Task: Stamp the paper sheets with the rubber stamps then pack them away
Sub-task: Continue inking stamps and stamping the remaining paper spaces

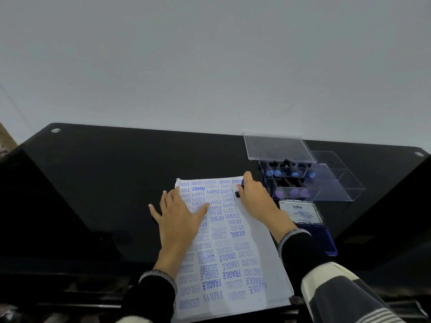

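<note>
A stack of white paper sheets [233, 252] covered in blue stamped words lies on the black table, running toward me. My left hand [177, 217] presses flat on the stack's left side with fingers spread. My right hand [254, 197] grips a black and blue rubber stamp [238, 194] at the top right corner of the top sheet, its base down on the paper. Most of the stamp is hidden in my fingers.
A clear compartment box [331, 183] with several blue and purple stamps sits at the right, its clear lid [277, 146] lying behind it. An open blue ink pad [310, 220] lies right of the sheets. The black table [116, 171] meets a white wall.
</note>
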A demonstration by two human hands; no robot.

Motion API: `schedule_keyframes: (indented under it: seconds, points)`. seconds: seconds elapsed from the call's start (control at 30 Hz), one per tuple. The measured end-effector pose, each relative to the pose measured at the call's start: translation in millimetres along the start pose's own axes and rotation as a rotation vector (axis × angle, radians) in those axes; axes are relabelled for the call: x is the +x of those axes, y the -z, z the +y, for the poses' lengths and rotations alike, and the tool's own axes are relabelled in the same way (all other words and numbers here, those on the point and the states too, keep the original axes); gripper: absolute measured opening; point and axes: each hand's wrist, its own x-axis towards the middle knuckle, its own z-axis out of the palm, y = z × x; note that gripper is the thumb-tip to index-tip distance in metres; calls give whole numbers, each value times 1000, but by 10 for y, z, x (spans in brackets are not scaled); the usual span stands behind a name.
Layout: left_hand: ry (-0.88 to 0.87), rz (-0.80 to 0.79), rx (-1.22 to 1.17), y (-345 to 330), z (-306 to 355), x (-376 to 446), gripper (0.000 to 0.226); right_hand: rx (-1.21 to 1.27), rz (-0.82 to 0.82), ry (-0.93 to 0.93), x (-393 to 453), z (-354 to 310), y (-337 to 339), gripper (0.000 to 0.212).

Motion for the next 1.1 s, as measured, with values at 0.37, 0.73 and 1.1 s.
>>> schedule_keyframes:
  seconds: [0.37,0.73,1.1]
  points:
    - [-13,-4,40,-9,-5,17,105,-2,-3,-8,29,4,-10,13]
    - [-8,-8,55,-6,0,15,107,12,25,7,-11,-8,-22,14]
    - [-9,-15,56,-9,-4,19,107,24,63,7,-35,9,-66,14]
